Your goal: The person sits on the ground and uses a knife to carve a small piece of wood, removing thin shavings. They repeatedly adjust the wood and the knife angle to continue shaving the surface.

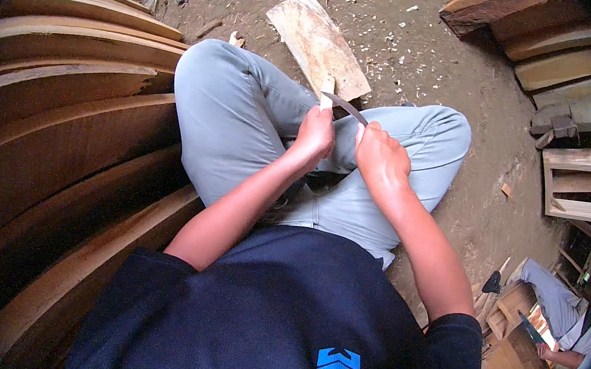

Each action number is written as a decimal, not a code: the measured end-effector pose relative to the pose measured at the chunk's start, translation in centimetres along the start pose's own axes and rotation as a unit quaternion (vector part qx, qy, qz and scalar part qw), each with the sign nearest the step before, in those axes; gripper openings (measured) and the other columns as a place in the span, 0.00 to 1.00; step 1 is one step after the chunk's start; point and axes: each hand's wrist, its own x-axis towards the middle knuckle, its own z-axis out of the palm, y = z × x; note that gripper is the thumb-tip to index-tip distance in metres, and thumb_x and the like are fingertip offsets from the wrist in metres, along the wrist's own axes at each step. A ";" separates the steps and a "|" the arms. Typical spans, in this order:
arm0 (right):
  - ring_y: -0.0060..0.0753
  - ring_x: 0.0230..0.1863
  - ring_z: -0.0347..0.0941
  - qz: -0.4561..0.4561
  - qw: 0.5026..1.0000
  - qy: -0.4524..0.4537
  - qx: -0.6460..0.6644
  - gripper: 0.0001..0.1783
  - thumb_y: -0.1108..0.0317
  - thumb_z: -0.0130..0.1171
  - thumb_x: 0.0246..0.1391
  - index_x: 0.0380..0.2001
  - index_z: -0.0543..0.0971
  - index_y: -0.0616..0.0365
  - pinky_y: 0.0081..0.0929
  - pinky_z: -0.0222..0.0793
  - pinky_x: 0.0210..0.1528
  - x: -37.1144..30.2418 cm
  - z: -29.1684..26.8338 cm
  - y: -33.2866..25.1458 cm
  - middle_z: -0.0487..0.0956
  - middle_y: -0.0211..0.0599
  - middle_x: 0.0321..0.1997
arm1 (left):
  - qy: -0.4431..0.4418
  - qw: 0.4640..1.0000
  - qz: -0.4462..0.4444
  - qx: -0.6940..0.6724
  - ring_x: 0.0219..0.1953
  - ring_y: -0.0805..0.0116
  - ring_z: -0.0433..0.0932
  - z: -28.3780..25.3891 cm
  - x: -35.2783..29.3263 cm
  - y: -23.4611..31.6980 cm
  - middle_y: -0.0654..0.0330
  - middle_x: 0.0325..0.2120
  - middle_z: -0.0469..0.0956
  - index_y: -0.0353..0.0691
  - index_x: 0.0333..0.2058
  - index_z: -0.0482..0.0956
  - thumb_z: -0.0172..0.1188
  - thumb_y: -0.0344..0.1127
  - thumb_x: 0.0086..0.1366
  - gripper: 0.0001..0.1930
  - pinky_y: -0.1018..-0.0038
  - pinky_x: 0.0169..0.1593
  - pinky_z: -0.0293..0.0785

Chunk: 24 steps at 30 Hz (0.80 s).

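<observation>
My left hand (314,136) is closed around a small pale wooden stick (328,90), whose upper end sticks out above the fist. In my right hand (382,156) is a knife, gripped with the fingers wrapped around its handle; its dark, slightly curved blade (348,108) points left, and its tip reaches the stick. The handle is mostly hidden by my fingers. Just beyond both hands, a flat wooden board (319,41) lies on the ground between my bent knees, with the stick's end over its near edge.
Large wooden planks (64,107) stand stacked along my left side. Pale shavings (398,50) are scattered over the dirt floor. Stacked timber (564,62) and a wooden frame (583,184) are at the right. Another person (572,318) works at the lower right with a saw (530,329).
</observation>
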 end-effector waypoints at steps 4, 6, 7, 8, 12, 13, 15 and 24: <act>0.47 0.30 0.82 0.002 1.000 0.016 -0.017 0.20 0.54 0.44 0.64 0.30 0.75 0.58 0.41 0.79 0.31 0.3 0.6 -0.4 0.82 0.48 0.25 | 0.012 1.000 0.013 0.020 0.10 0.75 0.56 -0.3 0.4 -0.4 0.67 0.15 0.60 0.44 0.32 0.64 0.41 0.41 0.65 0.08 0.74 0.12 0.49; 0.45 0.30 0.82 0.029 0.999 0.022 -0.018 0.19 0.54 0.44 0.64 0.30 0.75 0.58 0.40 0.79 0.30 0.3 1.2 -0.9 0.82 0.46 0.25 | -0.009 1.000 0.003 -0.013 0.10 0.75 0.56 -0.5 0.2 -0.3 0.68 0.15 0.60 0.44 0.32 0.64 0.41 0.41 0.66 0.09 0.74 0.12 0.48; 0.44 0.30 0.82 0.043 0.999 0.026 -0.019 0.19 0.54 0.45 0.64 0.30 0.75 0.57 0.40 0.79 0.30 0.4 1.6 -1.1 0.82 0.45 0.25 | -0.020 0.999 -0.001 -0.029 0.10 0.75 0.56 -0.4 0.0 -0.2 0.68 0.15 0.60 0.43 0.32 0.64 0.41 0.41 0.66 0.09 0.75 0.12 0.48; 0.44 0.30 0.82 0.047 0.998 0.038 -0.017 0.19 0.54 0.45 0.64 0.30 0.75 0.57 0.39 0.79 0.29 1.2 2.2 -1.4 0.82 0.45 0.25 | -0.018 1.000 0.002 -0.023 0.10 0.75 0.56 -0.2 0.1 -0.3 0.68 0.15 0.60 0.44 0.32 0.64 0.42 0.41 0.66 0.09 0.75 0.12 0.48; 0.48 0.33 0.82 0.026 0.999 0.038 0.012 0.18 0.55 0.45 0.64 0.31 0.76 0.58 0.41 0.78 0.33 3.6 2.4 -1.8 0.82 0.49 0.29 | -0.025 1.000 -0.008 -0.006 0.09 0.75 0.54 -0.7 1.1 -0.6 0.68 0.14 0.59 0.44 0.34 0.64 0.42 0.41 0.66 0.08 0.75 0.12 0.47; 0.49 0.33 0.82 0.015 0.999 0.029 0.024 0.19 0.55 0.45 0.64 0.31 0.76 0.59 0.41 0.78 0.34 3.4 2.2 -1.2 0.82 0.50 0.29 | -0.031 0.999 -0.018 -0.007 0.09 0.75 0.54 -1.0 1.1 -0.3 0.68 0.14 0.59 0.45 0.34 0.64 0.42 0.41 0.66 0.08 0.75 0.12 0.47; 0.54 0.35 0.81 0.007 0.998 -0.019 0.052 0.20 0.56 0.43 0.64 0.33 0.77 0.62 0.43 0.77 0.38 2.5 0.7 -0.6 0.82 0.53 0.32 | -0.037 0.999 -0.020 -0.025 0.08 0.75 0.54 -1.5 0.9 0.0 0.67 0.13 0.59 0.44 0.35 0.64 0.42 0.41 0.65 0.08 0.74 0.12 0.47; 0.60 0.32 0.78 -0.031 0.998 -0.019 0.051 0.23 0.56 0.42 0.64 0.31 0.77 0.65 0.50 0.74 0.36 0.0 -0.7 0.7 0.80 0.59 0.28 | -0.032 0.999 -0.014 -0.016 0.08 0.73 0.55 -1.0 0.5 0.1 0.67 0.12 0.58 0.43 0.33 0.64 0.42 0.41 0.65 0.09 0.71 0.12 0.48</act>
